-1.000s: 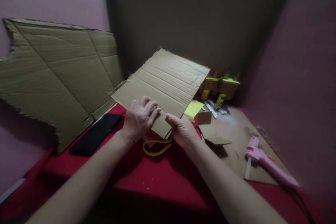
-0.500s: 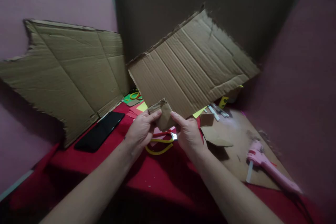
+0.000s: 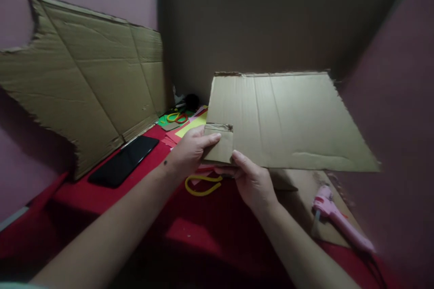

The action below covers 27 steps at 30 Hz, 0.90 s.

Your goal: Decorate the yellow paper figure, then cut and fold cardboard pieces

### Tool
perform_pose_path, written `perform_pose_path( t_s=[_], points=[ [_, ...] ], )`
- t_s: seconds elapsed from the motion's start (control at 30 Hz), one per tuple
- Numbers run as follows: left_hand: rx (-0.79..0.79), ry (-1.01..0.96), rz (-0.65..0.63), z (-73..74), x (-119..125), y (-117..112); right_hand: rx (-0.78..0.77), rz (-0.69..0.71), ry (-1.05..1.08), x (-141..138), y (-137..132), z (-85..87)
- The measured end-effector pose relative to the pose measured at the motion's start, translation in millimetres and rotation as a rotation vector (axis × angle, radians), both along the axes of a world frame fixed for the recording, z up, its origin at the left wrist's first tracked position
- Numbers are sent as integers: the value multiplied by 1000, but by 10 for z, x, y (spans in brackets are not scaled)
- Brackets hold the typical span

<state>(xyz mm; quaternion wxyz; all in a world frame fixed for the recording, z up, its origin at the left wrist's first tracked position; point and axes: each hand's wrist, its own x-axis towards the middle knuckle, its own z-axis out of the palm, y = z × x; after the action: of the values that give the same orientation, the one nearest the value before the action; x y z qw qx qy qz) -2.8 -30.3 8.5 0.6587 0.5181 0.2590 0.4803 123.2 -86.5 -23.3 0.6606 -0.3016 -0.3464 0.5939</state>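
Note:
A large cardboard sheet is held up in front of me, its top edge nearly level. Over its lower left corner lies a small cardboard square with a ragged top edge. My left hand pinches both pieces at the left, thumb on the square. At the lower edge, my right hand grips them, its thumb at the square's right corner and its fingers underneath. Below the hands, yellow-handled scissors lie on the red cloth, their blades hidden.
A black phone or tablet lies at left before a big torn cardboard panel leaning on the wall. Coloured paper and a second pair of scissors sit behind. A pink glue gun rests on a board at right.
The large sheet has turned clockwise and come down to the right, from a slant to nearly level. The small square has turned with it, and both hands keep their hold.

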Motion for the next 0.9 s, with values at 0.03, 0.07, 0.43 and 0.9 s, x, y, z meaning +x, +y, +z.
perform_pose_path(
  t_s=[0.03,0.07,0.43,0.9],
  points=[
    [53,2,31,1,29,1,2,-5,24,-9,-6,10],
    [111,3,55,1,54,4,6,-17,48,-15,-12,22],
    [315,156,254,-99,80,44,-28,-146,97,-83,-23,59],
    [335,132,224,-341,62,140,-35,-23,2,-35,31,-152]
  ],
)
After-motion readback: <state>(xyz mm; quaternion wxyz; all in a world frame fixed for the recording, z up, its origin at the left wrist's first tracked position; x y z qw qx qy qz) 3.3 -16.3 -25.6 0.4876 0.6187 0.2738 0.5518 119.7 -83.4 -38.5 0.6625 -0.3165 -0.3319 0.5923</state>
